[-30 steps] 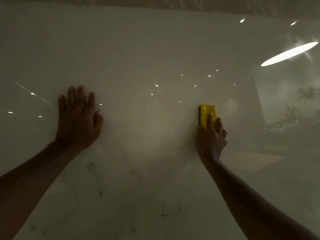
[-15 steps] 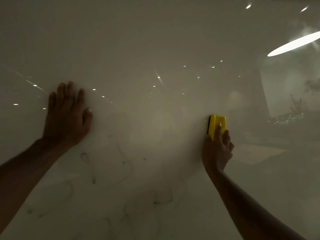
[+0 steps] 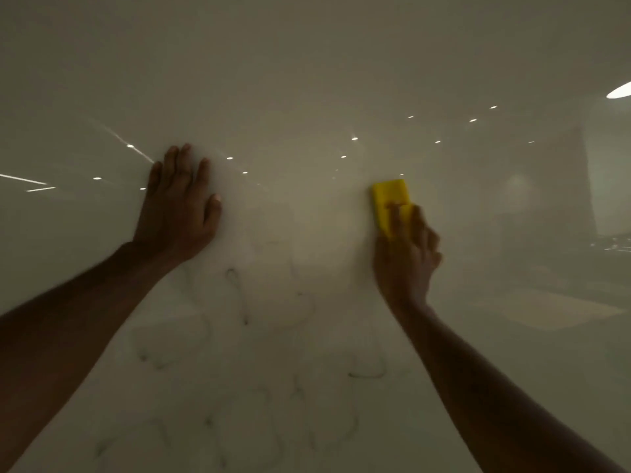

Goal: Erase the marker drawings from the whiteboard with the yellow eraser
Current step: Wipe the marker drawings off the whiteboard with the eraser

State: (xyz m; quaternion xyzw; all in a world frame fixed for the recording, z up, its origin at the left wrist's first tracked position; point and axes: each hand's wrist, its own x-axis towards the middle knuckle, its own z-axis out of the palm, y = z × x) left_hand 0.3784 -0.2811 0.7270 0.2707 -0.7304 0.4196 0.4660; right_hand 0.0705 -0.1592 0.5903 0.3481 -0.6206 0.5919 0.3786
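Note:
A glossy whiteboard (image 3: 307, 80) fills the whole view in dim light. My right hand (image 3: 406, 257) presses the yellow eraser (image 3: 389, 198) flat against the board at centre right, fingers laid over its lower half. My left hand (image 3: 177, 213) lies flat on the board at centre left, fingers together and pointing up, holding nothing. Faint, partly wiped marker drawings (image 3: 239, 295) curl across the board below and between both hands, with a darker stroke (image 3: 367, 374) lower right of centre.
Ceiling lights reflect as bright spots (image 3: 354, 138) across the board's upper half, and a long bright lamp reflection (image 3: 619, 91) sits at the right edge. Dim room reflections show on the right side.
The view has swung, so both hands now sit further right and left respectively in frame. My right hand has tilted the eraser and slid it left and up. My left hand stays flat on the board.

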